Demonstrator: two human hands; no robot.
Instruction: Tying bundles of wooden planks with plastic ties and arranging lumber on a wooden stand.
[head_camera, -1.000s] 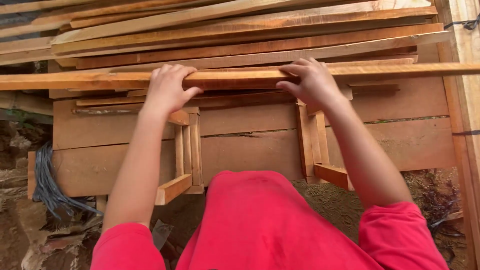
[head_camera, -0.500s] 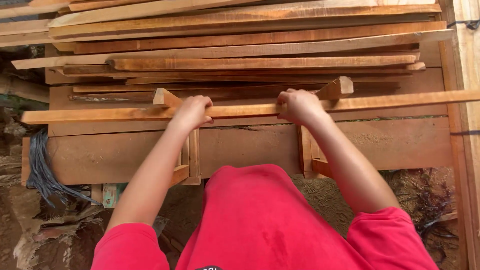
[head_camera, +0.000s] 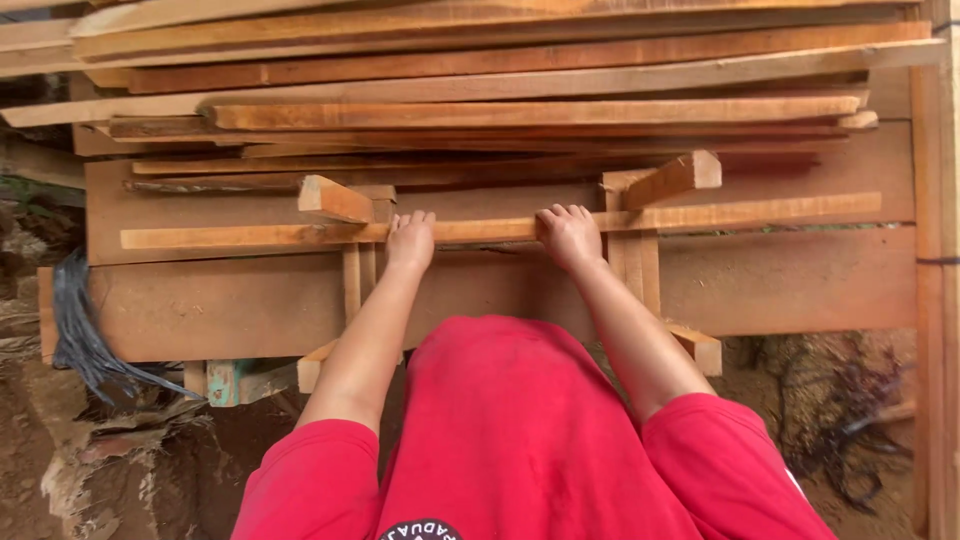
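Note:
A long thin wooden strip (head_camera: 760, 211) lies level across the front of a stacked timber pile. My left hand (head_camera: 411, 240) grips it left of its middle, and my right hand (head_camera: 568, 234) grips it a little further right. The strip rests between two angled wooden brackets, a left bracket (head_camera: 335, 199) and a right bracket (head_camera: 676, 177), each nailed to upright battens. Both arms reach forward from red sleeves over my red shirt (head_camera: 500, 430).
Many planks and strips (head_camera: 480, 70) are piled above the strip. Broad boards (head_camera: 790, 280) form the wall behind it. A black plastic sheet (head_camera: 85, 335) hangs at the lower left over bare soil. A wooden post (head_camera: 940, 250) runs down the right edge.
Both hands have drawn the strip down and toward me, from the top of the pile to the level of the brackets. The hands have moved closer together.

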